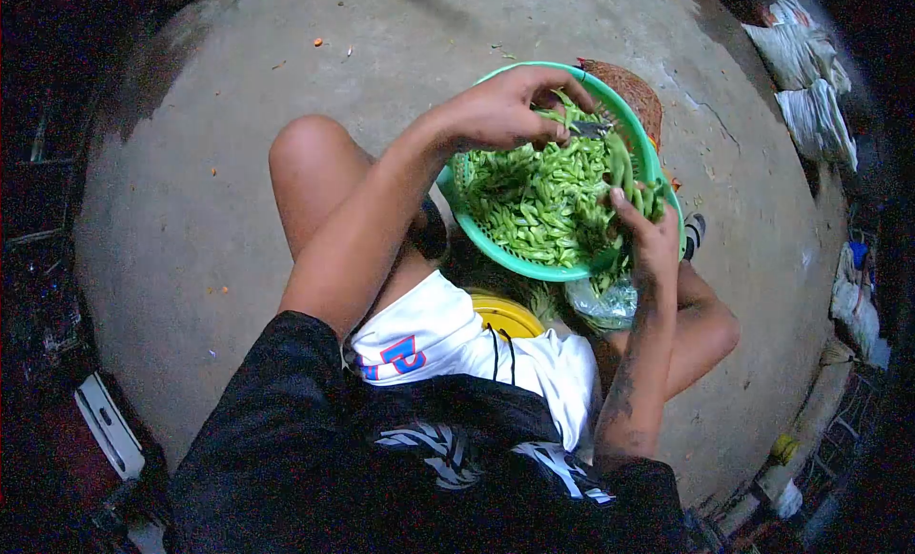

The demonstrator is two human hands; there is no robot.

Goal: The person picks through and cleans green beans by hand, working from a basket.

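Note:
A green plastic basket (pixel 519 261), full of cut green bean pieces (pixel 538 206), stands before my crossed legs. Over its far side, my left hand (pixel 510 106) is closed on a small knife whose dark blade (pixel 593 129) points right. Several long green bean pods (pixel 621 163) rise from my right hand (pixel 656 249), with fingers wrapped round them at the basket's right rim. The pods' upper ends are right by the blade. A slender green piece (pixel 569 101) shows by my left fingers.
A clear plastic bag (pixel 605 304) with green contents lies below the basket. Between my legs is a yellow round object (pixel 505 316). A reddish-brown woven item (pixel 629 97) sits behind the basket. White sacks (pixel 810 87) line the right edge of the concrete floor (pixel 191 249).

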